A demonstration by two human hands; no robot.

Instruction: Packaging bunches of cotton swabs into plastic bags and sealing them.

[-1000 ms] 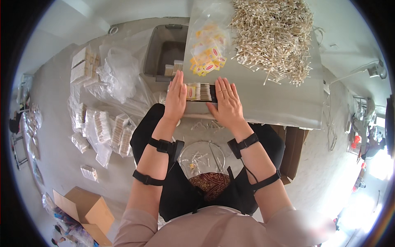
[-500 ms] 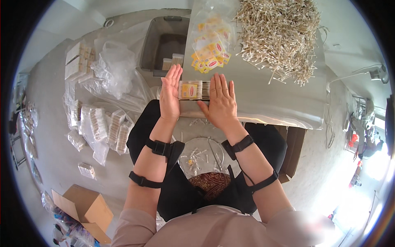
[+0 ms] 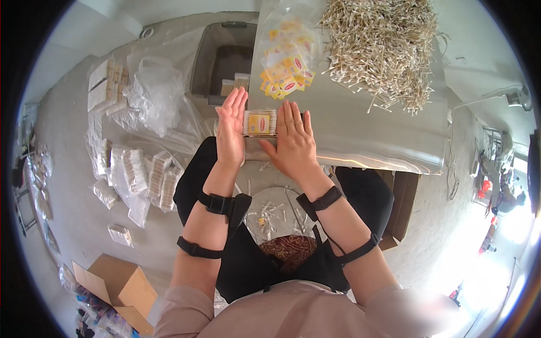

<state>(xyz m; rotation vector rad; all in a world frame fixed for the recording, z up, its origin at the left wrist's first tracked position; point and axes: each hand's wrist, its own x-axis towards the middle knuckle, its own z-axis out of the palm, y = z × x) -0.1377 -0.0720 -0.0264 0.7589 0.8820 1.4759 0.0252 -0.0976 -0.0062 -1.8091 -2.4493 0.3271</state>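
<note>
A bundle of cotton swabs [image 3: 252, 130] lies near the front left corner of the metal table [image 3: 366, 129], with a yellow and white printed card [image 3: 261, 122] on it. My left hand [image 3: 230, 135] stands on edge at the bundle's left end, its fingers stretched out. My right hand [image 3: 295, 138] lies flat, fingers straight, over the bundle's right end and hides that part. A dark edge shows just right of its fingers. Behind the bundle, loose printed cards [image 3: 287, 73] are piled in and around clear plastic.
A big heap of loose cotton swabs [image 3: 383, 50] covers the far right of the table. A grey bin [image 3: 205, 73] with some packs stands left of it. Bagged swab packs [image 3: 135, 172] and clear plastic [image 3: 158, 96] lie on the left floor. An open cardboard box [image 3: 115, 287] sits lower left.
My right hand has slid left, covering swabs that showed between it and the card before. My left hand has hardly moved.
</note>
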